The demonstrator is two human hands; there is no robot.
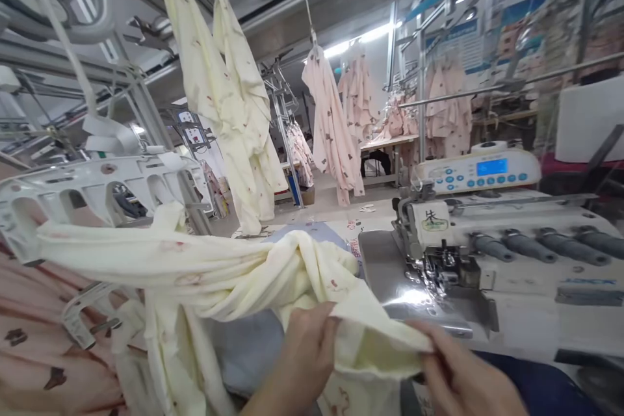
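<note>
A pale yellow printed garment point(234, 273) stretches from a white hanger clip rack point(102, 175) on the left across to my hands. My left hand point(309, 344) is closed on the edge of the garment's tubular opening. On the opposite side of that opening, my right hand point(458, 364) pinches the fabric edge between thumb and fingers. Between them the opening gapes, showing the inside of the cloth. Just beyond my hands stands a white overlock sewing machine point(526, 253) with a shiny metal plate point(390, 266); the garment is apart from its needle area.
More yellow garments point(229, 91) hang from an overhead rail ahead. Pink printed garments point(331, 123) hang farther back, and pink cloth point(49, 351) hangs at lower left. A control panel point(480, 172) with a blue display tops the machine. Metal posts and rails run overhead.
</note>
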